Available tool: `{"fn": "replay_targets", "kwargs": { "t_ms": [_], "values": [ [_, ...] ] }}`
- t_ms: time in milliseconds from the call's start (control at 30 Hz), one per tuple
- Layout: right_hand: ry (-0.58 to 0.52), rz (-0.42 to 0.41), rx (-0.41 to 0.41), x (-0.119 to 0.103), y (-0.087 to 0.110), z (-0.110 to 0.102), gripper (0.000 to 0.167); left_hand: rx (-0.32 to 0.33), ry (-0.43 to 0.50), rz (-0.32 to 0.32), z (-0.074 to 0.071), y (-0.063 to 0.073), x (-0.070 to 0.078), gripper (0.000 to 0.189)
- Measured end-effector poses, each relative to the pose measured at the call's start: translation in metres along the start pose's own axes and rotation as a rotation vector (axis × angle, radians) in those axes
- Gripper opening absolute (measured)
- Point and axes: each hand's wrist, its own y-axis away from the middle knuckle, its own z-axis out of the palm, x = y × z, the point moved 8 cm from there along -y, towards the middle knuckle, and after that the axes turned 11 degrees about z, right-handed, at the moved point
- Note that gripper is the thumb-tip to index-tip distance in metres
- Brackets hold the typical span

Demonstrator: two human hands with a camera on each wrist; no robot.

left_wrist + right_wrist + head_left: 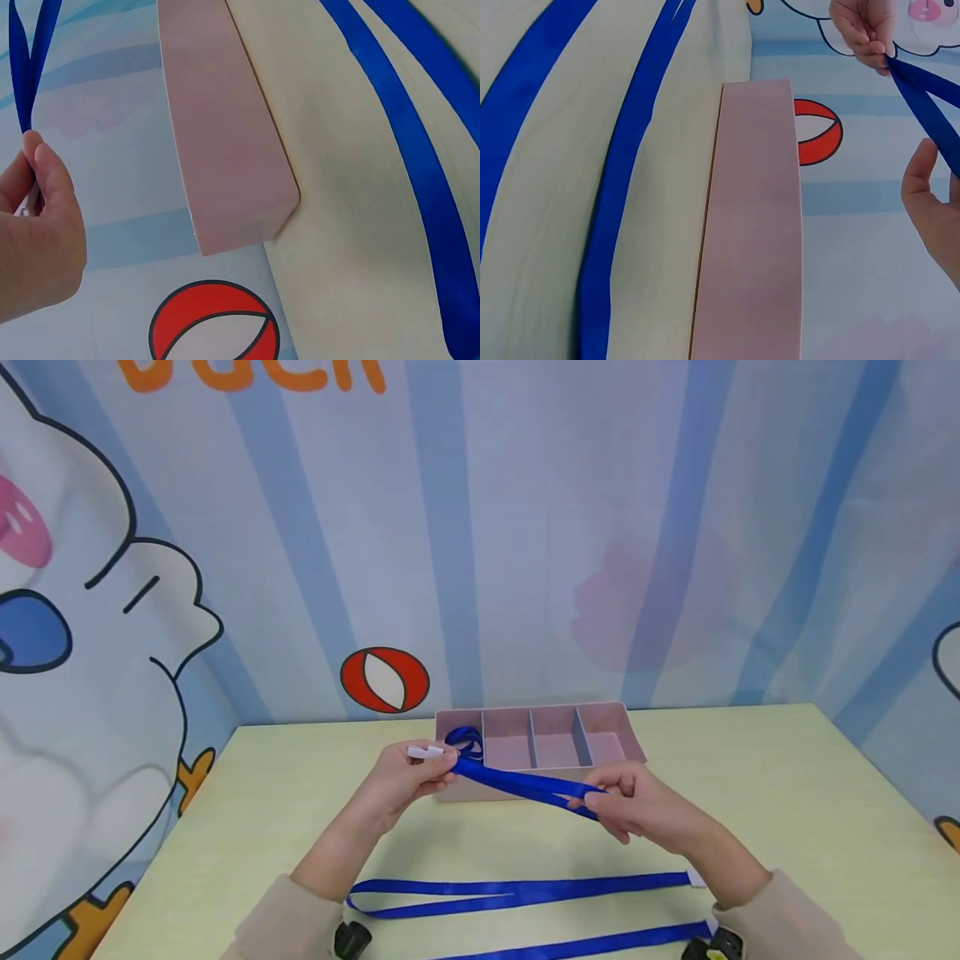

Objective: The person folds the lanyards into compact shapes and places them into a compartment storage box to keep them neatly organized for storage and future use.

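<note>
In the head view, a coiled lanyard (471,739) sits in the leftmost compartment of the pink divided box (456,792), far on the desk (750,793): seemingly one done. The left hand (401,781) and right hand (645,806) both pinch a blue lanyard (517,782), uncoiled, nearer than the box. The farther flat lanyard (600,887) and nearer flat lanyard (600,945) apparently remain.

Left wrist: the left grip is clamped near the held lanyard's white end.

Right wrist: the right grip is partly cut off.
</note>
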Motion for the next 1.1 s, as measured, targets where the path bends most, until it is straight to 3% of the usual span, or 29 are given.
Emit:
{"fn": "replay_targets", "kwargs": {
  "t_ms": [267,467,867,1100],
  "values": [
    [-0.09,-0.108,0.012,0.001,0.008,-0.013,0.034,0.018,0.058,0.009,-0.007,0.001,0.001,0.028],
    [-0.09,-0.138,0.161,-0.001,0.013,-0.026,0.039,0.058,0.038,0.016,-0.012,0.002,-0.001,0.028],
    [-0.148,0.019,0.438,0.008,0.017,-0.046,0.029,0.115,0.054,0.039,-0.009,0.013,0.008,0.027],
    [-0.219,0.107,0.526,0.015,0.019,-0.052,0.023,0.123,0.006,0.087,-0.008,0.018,0.013,0.024]
  ]
}}
